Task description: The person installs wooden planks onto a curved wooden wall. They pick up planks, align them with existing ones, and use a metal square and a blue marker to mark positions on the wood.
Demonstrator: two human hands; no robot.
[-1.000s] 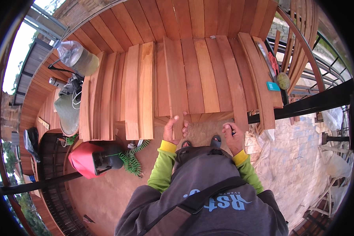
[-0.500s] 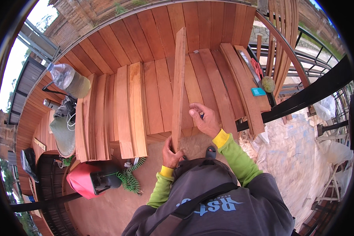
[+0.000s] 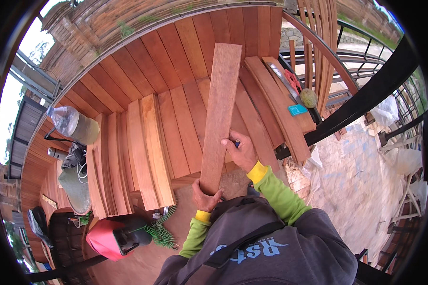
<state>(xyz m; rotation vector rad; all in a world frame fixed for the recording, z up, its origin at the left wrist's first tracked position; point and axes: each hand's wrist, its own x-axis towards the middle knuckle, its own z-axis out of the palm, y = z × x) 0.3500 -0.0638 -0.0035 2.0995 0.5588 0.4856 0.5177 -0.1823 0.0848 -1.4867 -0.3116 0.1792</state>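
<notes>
I am reading the scene from the far left. A clear plastic bag (image 3: 71, 122) is lying beside a grey hat (image 3: 76, 190), with a small power tool and its cord just above the hat. Below them, a red machine (image 3: 114, 237) is sitting on the floor, touching a green coiled hose (image 3: 162, 230). A stack of cut wooden boards (image 3: 128, 161) is standing on edge next to these, leaning against the wooden deck (image 3: 176, 61).

At the centre, the left hand (image 3: 205, 195) is clenching the near end of a long wooden plank (image 3: 219, 114), fingers wrapped around its bottom edge. The plank is being held up above the deck boards, its far end pointing away from me. The right hand (image 3: 240, 151) is gripping the plank's right edge about midway up; a small dark object is showing between its fingers, but I cannot tell what it is.

To the right, a metal level (image 3: 281, 81), a small turquoise block (image 3: 297, 109) and a round greenish fruit (image 3: 309, 98) are resting on loose boards near a black metal railing (image 3: 366, 102). Beyond it, pale stone paving (image 3: 361, 175) is showing.
</notes>
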